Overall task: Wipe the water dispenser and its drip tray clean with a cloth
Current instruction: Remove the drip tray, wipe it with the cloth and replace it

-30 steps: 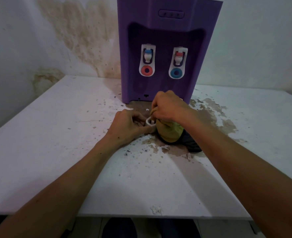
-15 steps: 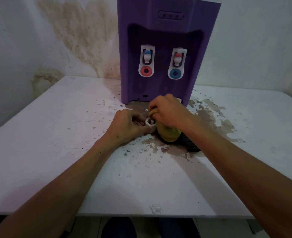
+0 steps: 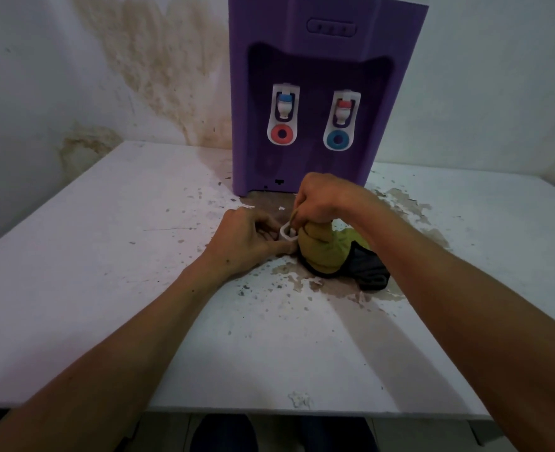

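Head view, 1 only. Step judged in hand: wiping the detached small white plastic drip tray [image 3: 288, 232], off the tall purple plastic water dispenser [image 3: 322, 93] standing just behind. Left hand [image 3: 253, 238] curled round tray's left end, steadying it on the stained white table [image 3: 106, 256]. Right hand [image 3: 325, 199] closed on bunched yellow-green and dark cloth [image 3: 331, 252], fingers pressing cloth into tray from right. Tray sits between both hands, touching each. Next move likely calls for firm hold and turning tray to reach unwiped faces; dispenser body probably not yet wiped.
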Demonstrator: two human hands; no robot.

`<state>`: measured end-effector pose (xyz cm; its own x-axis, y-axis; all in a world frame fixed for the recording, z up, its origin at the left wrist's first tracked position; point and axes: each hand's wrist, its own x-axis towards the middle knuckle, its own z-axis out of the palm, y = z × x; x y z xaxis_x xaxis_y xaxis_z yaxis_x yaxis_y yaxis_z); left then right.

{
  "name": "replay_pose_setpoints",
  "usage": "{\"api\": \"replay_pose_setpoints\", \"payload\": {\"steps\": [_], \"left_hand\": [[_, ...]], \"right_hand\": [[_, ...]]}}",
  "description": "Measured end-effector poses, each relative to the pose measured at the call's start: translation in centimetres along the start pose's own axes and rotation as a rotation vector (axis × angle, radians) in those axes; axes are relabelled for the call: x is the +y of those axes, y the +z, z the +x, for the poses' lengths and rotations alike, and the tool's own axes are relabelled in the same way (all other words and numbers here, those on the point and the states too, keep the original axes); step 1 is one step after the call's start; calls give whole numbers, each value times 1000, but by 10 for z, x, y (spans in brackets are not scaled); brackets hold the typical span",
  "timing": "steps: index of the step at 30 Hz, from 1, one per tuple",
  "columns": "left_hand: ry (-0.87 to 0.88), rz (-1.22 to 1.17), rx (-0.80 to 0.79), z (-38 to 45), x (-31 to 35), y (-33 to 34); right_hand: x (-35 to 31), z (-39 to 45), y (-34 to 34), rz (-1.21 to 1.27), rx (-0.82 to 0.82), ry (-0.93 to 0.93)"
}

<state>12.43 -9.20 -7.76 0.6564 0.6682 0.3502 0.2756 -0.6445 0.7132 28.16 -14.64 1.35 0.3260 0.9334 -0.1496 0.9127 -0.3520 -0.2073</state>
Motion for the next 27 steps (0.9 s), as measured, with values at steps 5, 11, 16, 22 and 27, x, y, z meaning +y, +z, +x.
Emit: {"api": "replay_pose_setpoints", "payload": {"steps": [5, 11, 16, 22, 27], "left_hand": [[8, 4, 14, -2, 0, 1], [-17, 46, 30, -4, 5, 4], [-32, 8, 25, -7, 7, 4], [-70, 17, 25, -2, 5, 5], [-66, 64, 0, -3, 10, 5]], "right_hand": [[-1, -9, 21, 103, 168, 42], [-6, -20, 16, 49, 100, 19], [7, -15, 1, 124, -45, 62], [37, -25, -17, 354, 130, 78], [37, -29, -5, 276, 171, -38]]}}
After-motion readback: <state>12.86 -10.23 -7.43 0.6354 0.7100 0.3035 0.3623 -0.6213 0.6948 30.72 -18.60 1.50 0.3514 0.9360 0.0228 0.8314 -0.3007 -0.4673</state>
